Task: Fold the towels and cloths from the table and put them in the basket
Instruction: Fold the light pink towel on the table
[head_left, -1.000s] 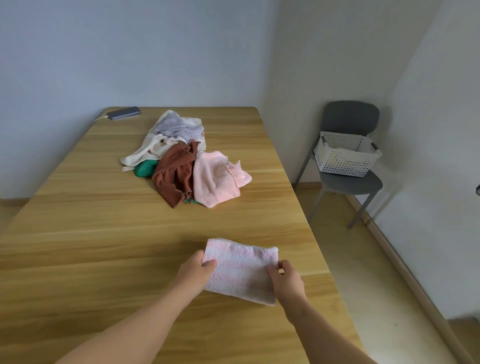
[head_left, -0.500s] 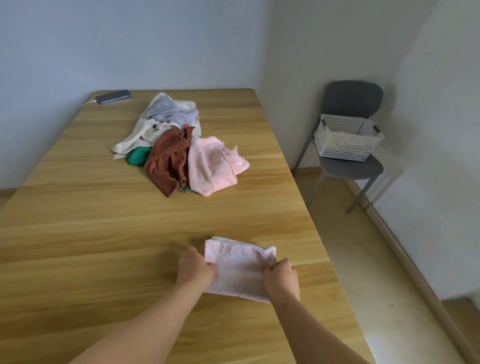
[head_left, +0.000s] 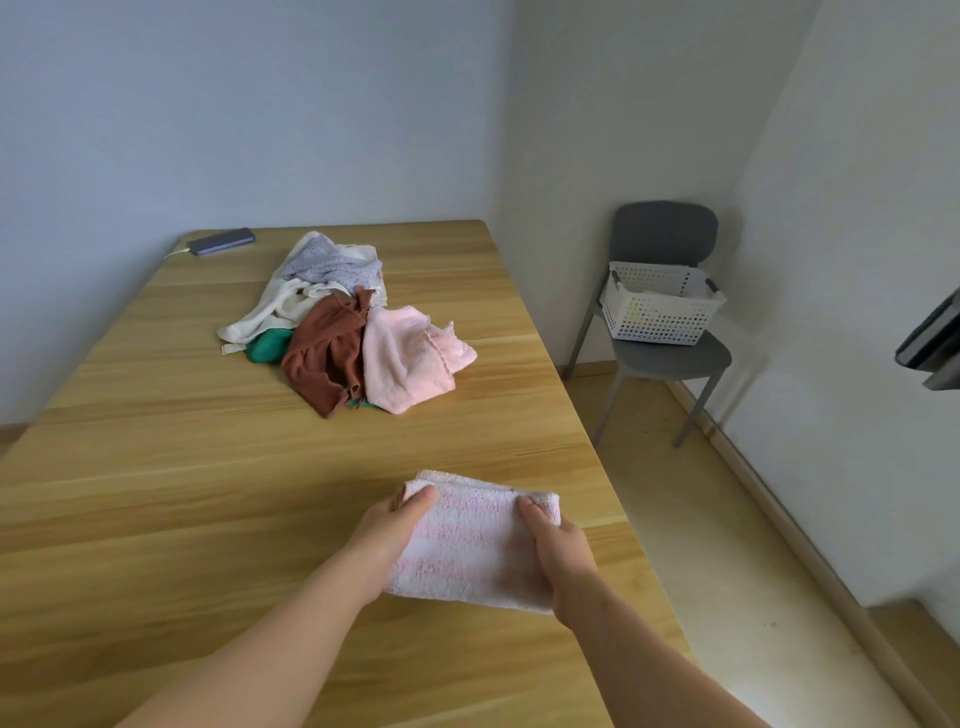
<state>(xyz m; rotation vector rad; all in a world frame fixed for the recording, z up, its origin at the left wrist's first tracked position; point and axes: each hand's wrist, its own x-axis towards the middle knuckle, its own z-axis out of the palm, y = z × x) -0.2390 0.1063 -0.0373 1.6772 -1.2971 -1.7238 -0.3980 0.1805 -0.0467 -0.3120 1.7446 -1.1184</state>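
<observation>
Item in hand: folded pink-striped towel, lying at the near table edge; you are gripping its ends, left hand and right hand pinching it. Outstanding: heap of cloths waiting mid-table. Basket sitting on chair, contents unclear.

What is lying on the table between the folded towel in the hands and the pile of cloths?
Nothing: in the head view only bare table separates the folded towel from the pile of cloths.

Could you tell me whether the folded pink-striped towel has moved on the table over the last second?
Cannot tell: the towel sits by the same table edge; the camera itself shifted.
</observation>
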